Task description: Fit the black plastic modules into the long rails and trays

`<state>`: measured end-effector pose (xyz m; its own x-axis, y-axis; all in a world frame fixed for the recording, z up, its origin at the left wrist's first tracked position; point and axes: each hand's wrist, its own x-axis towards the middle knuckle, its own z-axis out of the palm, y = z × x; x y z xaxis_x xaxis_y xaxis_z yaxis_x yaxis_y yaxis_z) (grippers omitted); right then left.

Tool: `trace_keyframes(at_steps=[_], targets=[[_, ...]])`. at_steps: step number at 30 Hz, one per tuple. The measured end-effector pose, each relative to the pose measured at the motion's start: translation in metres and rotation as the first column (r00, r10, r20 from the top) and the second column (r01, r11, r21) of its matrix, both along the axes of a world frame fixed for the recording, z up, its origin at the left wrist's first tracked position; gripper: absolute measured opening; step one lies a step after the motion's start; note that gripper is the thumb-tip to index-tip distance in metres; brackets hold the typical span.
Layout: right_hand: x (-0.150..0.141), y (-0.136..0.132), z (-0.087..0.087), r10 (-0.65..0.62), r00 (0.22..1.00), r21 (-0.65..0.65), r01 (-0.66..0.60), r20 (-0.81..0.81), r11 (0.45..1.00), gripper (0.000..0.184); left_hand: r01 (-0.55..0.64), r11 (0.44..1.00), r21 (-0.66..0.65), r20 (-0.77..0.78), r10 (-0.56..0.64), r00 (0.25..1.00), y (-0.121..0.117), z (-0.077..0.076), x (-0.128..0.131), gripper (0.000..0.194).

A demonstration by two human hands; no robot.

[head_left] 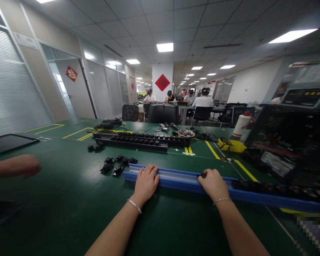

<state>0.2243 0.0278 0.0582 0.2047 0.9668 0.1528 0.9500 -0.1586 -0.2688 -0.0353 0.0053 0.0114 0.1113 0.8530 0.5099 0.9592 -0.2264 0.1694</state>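
A long blue channel rail (176,176) lies across the green table in front of me. My left hand (146,181) rests over its left end, fingers stretched across the channel. Farther right, my right hand (213,183) is closed, pinching a small black part (203,175) at the channel; most of that part is hidden by my fingers. A row of dark parts (277,188) sits in the rail's right section. Several loose black square-plated parts (118,170) lie just beyond the rail's left end.
Black rails (130,142) with rows of black parts lie farther back, near a metal bowl (186,133) and a yellow tray (232,145). Another person's hand (21,166) reaches in from the left. A white bottle (241,124) and dark open-sided equipment (290,142) stand at right.
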Motion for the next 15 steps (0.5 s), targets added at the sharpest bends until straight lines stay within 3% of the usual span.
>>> trace_keyframes(at_steps=[15], targets=[[-0.018, -0.002, -0.004, 0.059, 0.998, 0.058, -0.057, -0.035, 0.997, 0.033, 0.002, 1.000, 0.010, -0.005, -0.002, 1.000, 0.000, -0.001, 0.001, 0.037]])
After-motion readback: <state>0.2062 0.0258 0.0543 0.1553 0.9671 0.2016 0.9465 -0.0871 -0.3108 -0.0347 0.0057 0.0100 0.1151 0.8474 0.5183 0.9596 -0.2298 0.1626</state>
